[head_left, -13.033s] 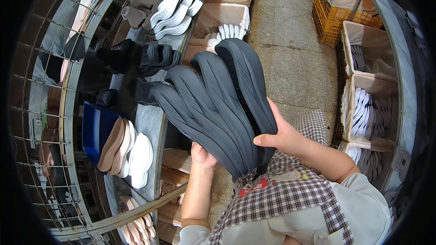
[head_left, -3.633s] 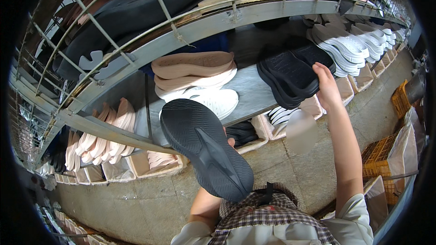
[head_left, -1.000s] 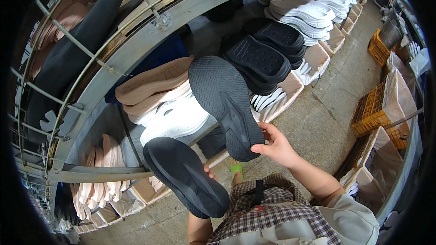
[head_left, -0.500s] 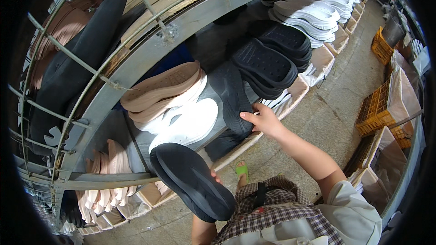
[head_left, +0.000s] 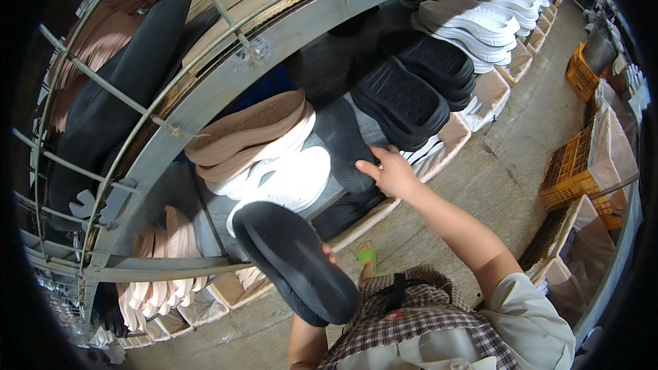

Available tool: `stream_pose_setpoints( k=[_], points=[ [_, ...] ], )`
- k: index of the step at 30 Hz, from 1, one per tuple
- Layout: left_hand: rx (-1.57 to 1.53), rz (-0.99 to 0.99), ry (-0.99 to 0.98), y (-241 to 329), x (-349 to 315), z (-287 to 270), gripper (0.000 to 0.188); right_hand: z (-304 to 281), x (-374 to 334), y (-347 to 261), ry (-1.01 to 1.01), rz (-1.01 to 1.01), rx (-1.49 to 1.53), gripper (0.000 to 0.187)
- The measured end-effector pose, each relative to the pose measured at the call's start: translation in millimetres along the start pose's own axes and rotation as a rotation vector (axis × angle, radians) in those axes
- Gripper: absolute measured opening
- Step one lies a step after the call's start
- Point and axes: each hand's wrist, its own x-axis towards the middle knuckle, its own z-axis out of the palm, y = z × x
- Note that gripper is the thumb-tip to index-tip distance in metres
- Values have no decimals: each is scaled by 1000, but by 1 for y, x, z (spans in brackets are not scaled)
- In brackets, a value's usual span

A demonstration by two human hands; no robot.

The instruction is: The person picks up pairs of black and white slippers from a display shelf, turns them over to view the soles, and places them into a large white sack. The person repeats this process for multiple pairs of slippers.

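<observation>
On the middle shelf [head_left: 205,226], right hand [head_left: 392,173] fingers curl around a dark sole [head_left: 346,140], sliding it beside the pale stack [head_left: 274,157]; left hand [head_left: 327,255], mostly hidden, grips spare black soles [head_left: 295,260]

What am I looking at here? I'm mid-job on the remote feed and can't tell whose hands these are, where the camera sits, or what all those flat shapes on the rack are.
The camera is worn on a person's head and looks down, so the edges bend. There is no machine: both bare hands are the person's own. The right hand reaches to the metal shelf and presses a dark sole in between the tan and white soles and a pile of black soles. The left hand, mostly hidden, holds a stack of black soles close to the body. More white soles lie farther along, and boxes stand on the floor below.
</observation>
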Motion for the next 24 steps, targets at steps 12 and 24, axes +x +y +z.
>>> stream_pose_setpoints(
  k=[12,24],
  points=[
    [180,-93,126,-42,61,63,49,-82,-139,-46,-189,-159,720,60],
    [-134,-232,-220,-151,100,81,60,-148,-216,-1,-163,238,2172,85]
  ],
)
